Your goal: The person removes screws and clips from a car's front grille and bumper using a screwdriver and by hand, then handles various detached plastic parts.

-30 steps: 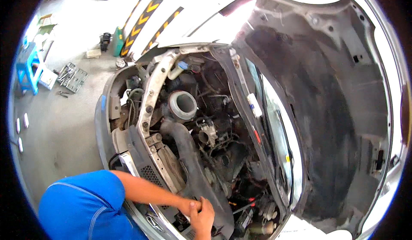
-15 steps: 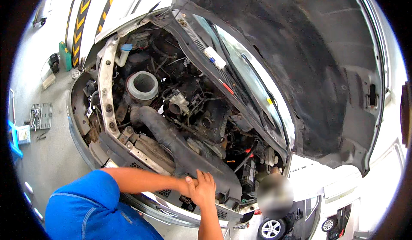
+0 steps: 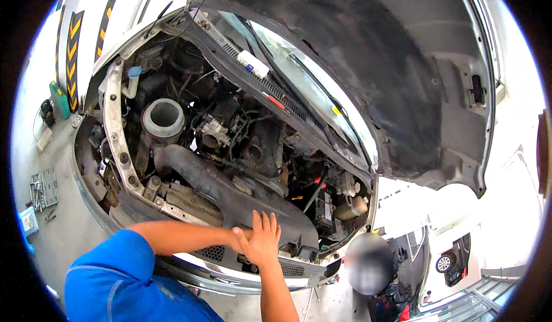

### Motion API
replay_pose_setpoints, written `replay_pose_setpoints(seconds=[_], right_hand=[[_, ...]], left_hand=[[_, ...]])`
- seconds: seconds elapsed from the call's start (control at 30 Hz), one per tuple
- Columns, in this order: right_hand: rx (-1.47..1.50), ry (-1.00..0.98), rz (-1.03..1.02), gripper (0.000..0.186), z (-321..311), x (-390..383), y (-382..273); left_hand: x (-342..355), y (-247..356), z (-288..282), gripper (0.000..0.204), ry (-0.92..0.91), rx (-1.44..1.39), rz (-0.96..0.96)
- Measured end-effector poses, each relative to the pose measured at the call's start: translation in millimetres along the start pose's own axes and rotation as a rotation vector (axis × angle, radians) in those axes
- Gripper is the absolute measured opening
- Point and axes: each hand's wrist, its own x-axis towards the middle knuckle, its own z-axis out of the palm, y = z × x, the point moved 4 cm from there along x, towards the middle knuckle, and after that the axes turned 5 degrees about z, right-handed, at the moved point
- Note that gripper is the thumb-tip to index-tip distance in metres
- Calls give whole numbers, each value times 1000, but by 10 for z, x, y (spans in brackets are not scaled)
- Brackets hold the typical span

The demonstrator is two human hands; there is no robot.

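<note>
My right hand (image 3: 261, 246) lies palm down at the front of the engine bay, over a wide black plastic air duct (image 3: 204, 178). Its fingers are stretched out and its thumb points left, with no tool visible in it. From the left, my blue-sleeved left arm reaches across the front panel. My left hand (image 3: 233, 240) meets the right at the thumb side, and its fingers are hidden there. Left of centre, a round grey-rimmed opening (image 3: 154, 127) faces up. Beside it sits a bare metal throttle body (image 3: 214, 135) among dark hoses.
The raised hood (image 3: 397, 86) arches over the right side. A white tube (image 3: 253, 65) and a slim red tool (image 3: 275, 101) rest below the windshield. An open socket set (image 3: 46, 188) lies on the floor at left. Another person (image 3: 370, 264) is near the car at lower right.
The car has shifted left and slightly up in view. My right hand's fingers are now straighter over the duct; both hands stay together at the front.
</note>
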Motion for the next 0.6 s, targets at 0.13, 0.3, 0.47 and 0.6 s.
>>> replay_pose_setpoints(seconds=[0.13,0.3,0.47,0.6], right_hand=[[-13,-23,59,81,-26,-43,143],[-29,-55,75,88,2,46,196],[-29,-133,139,88,9,145,323],[-48,-107,128,85,-172,112,282]], left_hand=[[92,62,-27,44,-99,-37,-51],[-60,337,349,53,616,381,-149],[203,-30,-116,53,-42,89,-75],[312,-26,-129,53,-72,34,-141]])
